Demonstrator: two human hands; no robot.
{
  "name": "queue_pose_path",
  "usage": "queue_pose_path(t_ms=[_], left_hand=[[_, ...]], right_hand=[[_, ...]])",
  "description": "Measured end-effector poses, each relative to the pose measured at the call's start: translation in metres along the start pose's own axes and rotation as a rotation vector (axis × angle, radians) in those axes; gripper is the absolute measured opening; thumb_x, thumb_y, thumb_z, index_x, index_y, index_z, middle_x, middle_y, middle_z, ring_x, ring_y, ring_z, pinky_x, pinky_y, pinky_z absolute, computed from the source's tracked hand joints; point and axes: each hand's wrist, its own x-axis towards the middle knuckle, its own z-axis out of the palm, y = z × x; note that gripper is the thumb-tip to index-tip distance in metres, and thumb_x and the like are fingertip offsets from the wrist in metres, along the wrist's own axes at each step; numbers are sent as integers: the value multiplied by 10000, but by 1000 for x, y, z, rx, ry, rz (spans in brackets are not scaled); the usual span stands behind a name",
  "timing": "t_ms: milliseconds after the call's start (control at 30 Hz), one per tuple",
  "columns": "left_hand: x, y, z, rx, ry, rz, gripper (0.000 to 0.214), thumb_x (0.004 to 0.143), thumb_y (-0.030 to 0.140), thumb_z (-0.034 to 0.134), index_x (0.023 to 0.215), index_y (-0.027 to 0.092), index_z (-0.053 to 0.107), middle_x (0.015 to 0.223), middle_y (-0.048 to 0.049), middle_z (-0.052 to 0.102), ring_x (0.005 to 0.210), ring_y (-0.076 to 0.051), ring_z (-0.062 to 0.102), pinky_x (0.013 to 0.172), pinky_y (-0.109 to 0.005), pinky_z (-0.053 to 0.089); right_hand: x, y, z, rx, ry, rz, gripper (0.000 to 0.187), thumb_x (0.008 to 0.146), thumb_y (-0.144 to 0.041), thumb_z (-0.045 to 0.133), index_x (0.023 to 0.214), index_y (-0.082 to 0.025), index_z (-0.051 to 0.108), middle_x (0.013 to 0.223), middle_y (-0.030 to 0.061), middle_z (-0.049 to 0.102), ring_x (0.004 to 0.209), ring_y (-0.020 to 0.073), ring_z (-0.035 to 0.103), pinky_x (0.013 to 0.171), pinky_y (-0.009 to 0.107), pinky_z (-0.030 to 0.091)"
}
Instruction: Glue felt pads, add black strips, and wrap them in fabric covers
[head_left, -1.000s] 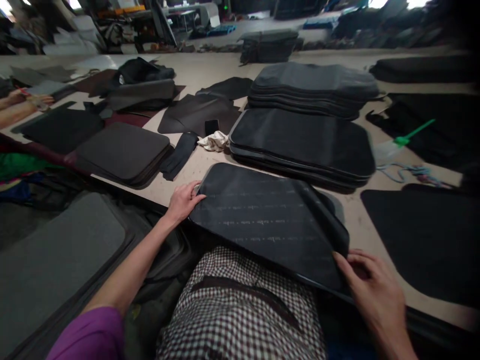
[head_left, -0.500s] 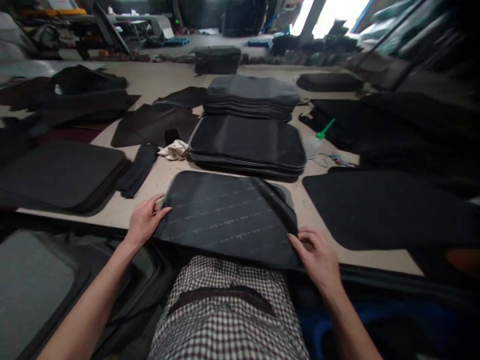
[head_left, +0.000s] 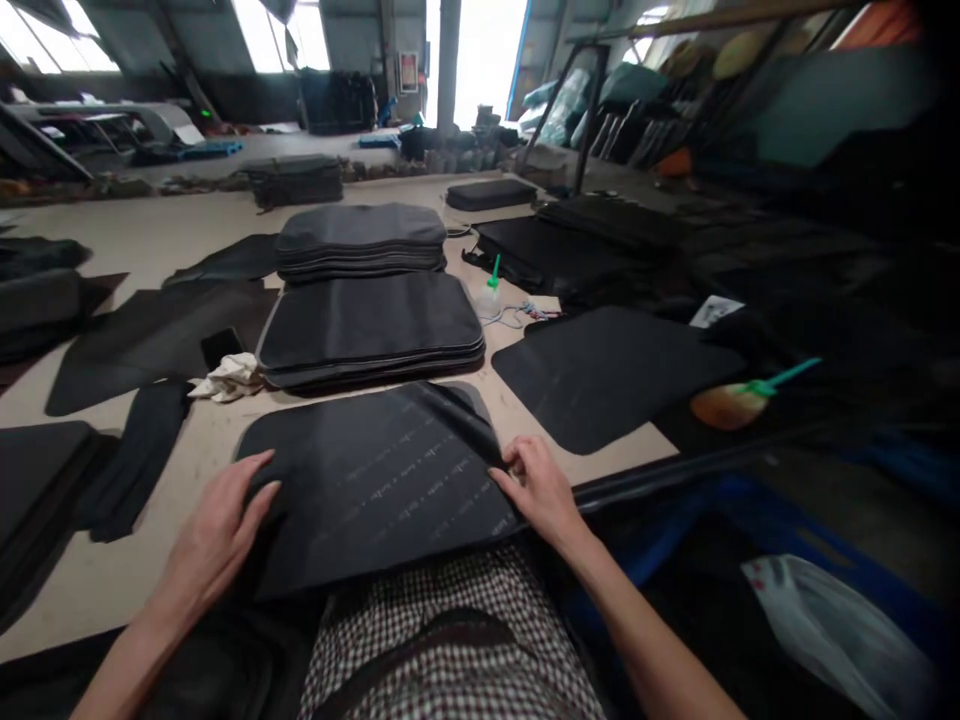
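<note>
Slid inward since a second ago, the left hand [head_left: 217, 520] lies open and flat on the black sheet [head_left: 375, 480] at the tabletop's [head_left: 514, 420] near edge, while the right hand [head_left: 541, 488] pinches its curled-over right edge, which looks thin, limp and light, best gripped at the corners.
</note>
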Motion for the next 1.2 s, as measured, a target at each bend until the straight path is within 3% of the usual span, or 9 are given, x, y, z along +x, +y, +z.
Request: queue_pose_path(t_ms=[167,267,367,500,600,833,1033,1200], left_hand=[[42,59,33,3,-290,327,557,1058,458,414,1586,297,337,1644,-54,384,1491,-226,397,1215,-437,378],[61,75,48,93,-406,499,631,1050,515,416,1629,323,256,1701,-58,249,1552,-258,281,1234,-492,317],[70,79,60,157,-470,581,688,1037,573,402,1646,334,188,1715,-59,183,1570,-272,225,1241,-517,273],[68,76,69,188,-487,611,685,1044,574,376,1649,329,168,1716,-54,169,1574,-257,215,1246,-501,239],[65,75,73,190,-466,612,681,1049,561,376,1650,322,164,1718,-55,163,1575,-258,207,1251,-496,211],[64,73,76,189,-444,611,681,1049,563,371,1650,328,157,1717,-52,176,1573,-255,209,1250,-481,204],[63,74,77,188,-427,617,692,1044,572,375,1652,326,152,1716,-57,183,1572,-259,214,1249,-480,207],[63,74,77,198,-433,621,698,1046,571,371,1654,321,137,1717,-61,172,1575,-256,206,1250,-486,194]], right_hand=[[7,-5,-6,-73,-55,-6,197,915,-282,656,1037,-244,506,1062,51,580,931,228,615,758,345,504],[10,-10,-9,-101,-92,-5,255,923,-339,680,1088,-242,511,1084,57,596,971,243,628,806,365,511],[15,-16,-15,-128,-110,12,281,962,-460,640,1101,-238,539,1078,65,614,994,261,634,832,385,510],[35,-20,-26,-176,-59,3,234,1027,-462,525,1000,-245,611,1013,56,637,985,245,634,836,368,490],[65,-18,-26,-191,-42,-28,197,1031,-378,525,957,-250,655,997,48,644,1000,228,625,837,343,477],[132,-13,9,-213,-116,-145,181,950,-392,668,920,-217,701,996,66,640,1019,231,604,890,343,473],[140,-9,23,-252,-114,-201,140,960,-268,629,859,-199,698,944,79,643,975,227,589,883,339,463],[133,-11,20,-266,-92,-222,192,999,-308,568,888,-214,693,984,79,643,980,221,594,883,337,474]])
